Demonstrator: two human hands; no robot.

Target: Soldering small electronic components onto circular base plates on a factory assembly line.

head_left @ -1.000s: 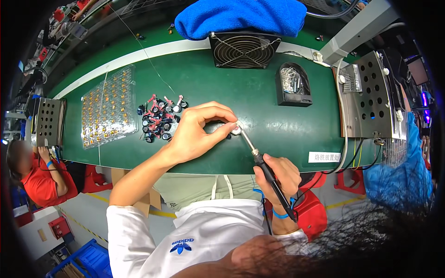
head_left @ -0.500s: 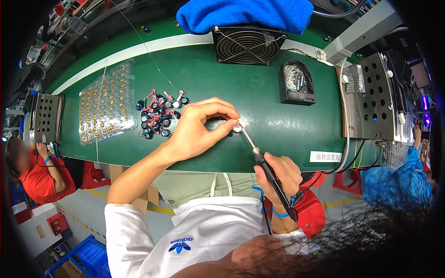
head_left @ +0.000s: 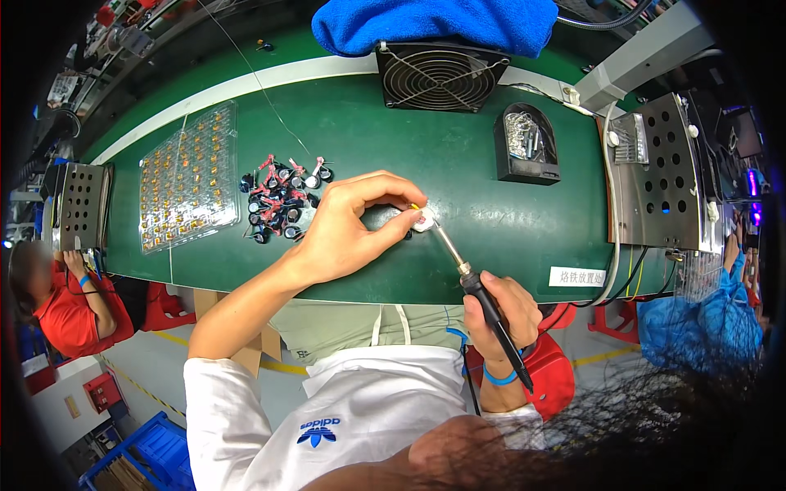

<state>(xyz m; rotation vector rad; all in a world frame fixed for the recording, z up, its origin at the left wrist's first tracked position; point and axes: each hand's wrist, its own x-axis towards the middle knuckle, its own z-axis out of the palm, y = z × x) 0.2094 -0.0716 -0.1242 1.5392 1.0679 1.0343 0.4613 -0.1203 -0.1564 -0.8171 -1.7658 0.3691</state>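
Between thumb and forefinger, my left hand pinches a small round white part, with a bit of yellow showing at the fingertips. In my right hand is a soldering iron with a black handle, its metal tip slanting up to the right side of the part. Whether tip and part touch, I cannot tell. To the left of my left hand lies a pile of small round black-and-silver components with red and black leads. Part of what lies behind my left fingers is hidden.
A clear plastic tray of small brass-coloured pieces lies left on the green bench. At the back stand a black fan and blue towel. Right are a black holder with metal bits and a perforated metal box.
My right hand and the soldering iron have shifted slightly right, drawing the tip back from the middle of the white part toward its edge. My left hand has barely moved.
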